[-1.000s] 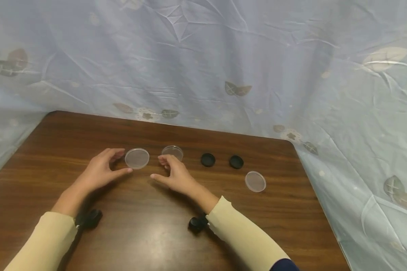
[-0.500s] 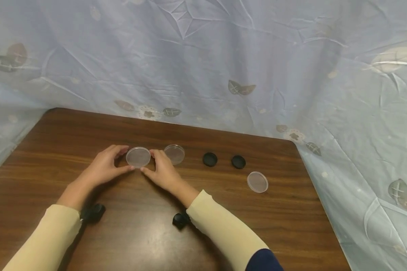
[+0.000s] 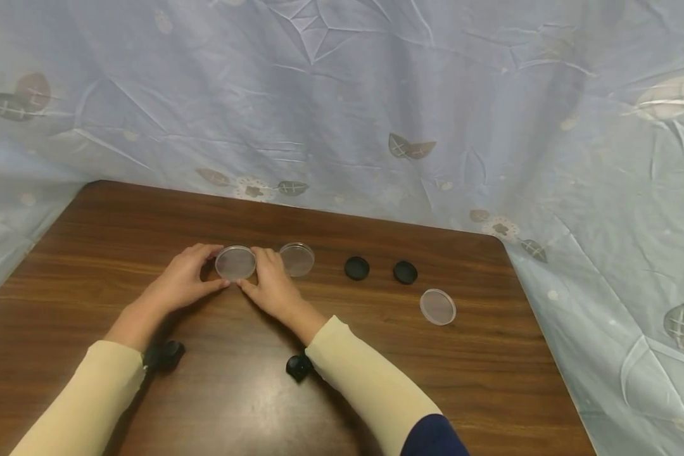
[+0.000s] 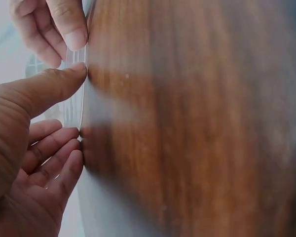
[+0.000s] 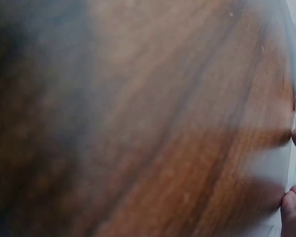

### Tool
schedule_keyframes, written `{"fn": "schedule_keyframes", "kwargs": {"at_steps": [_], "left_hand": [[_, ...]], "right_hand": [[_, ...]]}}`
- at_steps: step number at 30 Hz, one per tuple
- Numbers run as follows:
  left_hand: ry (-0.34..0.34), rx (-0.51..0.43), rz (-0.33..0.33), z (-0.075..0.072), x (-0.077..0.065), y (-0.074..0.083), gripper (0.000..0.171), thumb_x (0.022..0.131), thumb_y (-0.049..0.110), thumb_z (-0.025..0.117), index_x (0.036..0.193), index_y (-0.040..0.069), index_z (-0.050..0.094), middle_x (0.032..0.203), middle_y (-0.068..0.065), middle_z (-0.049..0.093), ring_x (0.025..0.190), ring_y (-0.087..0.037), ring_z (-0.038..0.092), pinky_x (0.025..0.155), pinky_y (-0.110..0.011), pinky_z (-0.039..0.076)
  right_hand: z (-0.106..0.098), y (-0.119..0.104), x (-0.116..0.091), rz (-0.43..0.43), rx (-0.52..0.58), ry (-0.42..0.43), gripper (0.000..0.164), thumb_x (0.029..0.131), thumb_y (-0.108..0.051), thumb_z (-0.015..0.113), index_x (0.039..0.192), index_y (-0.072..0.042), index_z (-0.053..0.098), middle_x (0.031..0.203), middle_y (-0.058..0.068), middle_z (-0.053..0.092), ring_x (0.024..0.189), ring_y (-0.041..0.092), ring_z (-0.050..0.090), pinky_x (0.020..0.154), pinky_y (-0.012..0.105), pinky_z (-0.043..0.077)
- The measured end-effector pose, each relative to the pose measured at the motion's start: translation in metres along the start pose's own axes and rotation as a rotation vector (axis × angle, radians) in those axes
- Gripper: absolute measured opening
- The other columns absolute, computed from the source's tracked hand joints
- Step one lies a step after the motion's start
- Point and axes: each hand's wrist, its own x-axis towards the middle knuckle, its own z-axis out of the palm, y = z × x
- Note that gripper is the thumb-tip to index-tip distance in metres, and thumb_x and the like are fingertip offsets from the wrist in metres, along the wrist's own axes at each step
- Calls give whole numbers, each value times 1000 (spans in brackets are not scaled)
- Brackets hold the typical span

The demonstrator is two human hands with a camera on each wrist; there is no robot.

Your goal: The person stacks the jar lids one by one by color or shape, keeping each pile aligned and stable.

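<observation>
A clear round petri dish (image 3: 235, 263) lies on the brown wooden table between both hands in the head view. My left hand (image 3: 183, 277) grips its left side, thumb at the near edge and fingers around the far left rim. On the right side my right hand (image 3: 276, 290) holds it likewise, with the thumb near the left thumb. In the left wrist view the petri dish (image 4: 73, 106) is seen edge-on between the left thumb and fingers. The right wrist view catches only fingertips and a sliver of the dish at its right border.
Just right of the right hand sits another clear petri dish (image 3: 297, 261), which looks stacked. Two small black round caps (image 3: 356, 268) (image 3: 405, 272) and a flat clear lid (image 3: 438, 307) lie farther right. A patterned curtain (image 3: 330, 114) hangs behind the table (image 3: 376, 380).
My right hand has moved left from beside the second dish to the first dish and now holds its right side. The left hand has closed in on the left rim.
</observation>
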Motion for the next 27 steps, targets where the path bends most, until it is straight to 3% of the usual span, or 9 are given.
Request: {"fn": "schedule_keyframes", "kwargs": {"at_steps": [15,22,27], "left_hand": [[-13,42,-1,2,-1,11,67,87,17,85,137,-14,54,128,-35,63,120,-52,59,103,-68,50],[-31,67,19,5,-8,16,69,86,19,87,137,-13,55,127,-33,64,119,-50,61,102,-66,52],[-31,93,48,8,-16,25,69,84,19,88,136,-13,56,125,-32,66,117,-49,63,100,-65,53]], "right_hand": [[-1,4,-5,-32,-44,6,68,98,-34,75,152,-3,46,145,10,60,136,22,55,118,29,47],[-4,8,-18,-88,-39,-12,68,98,-34,74,151,0,46,145,13,60,140,25,53,131,38,33],[-8,11,-33,-104,-27,-35,69,99,-35,74,151,-1,45,146,11,59,136,22,54,120,32,45]]}}
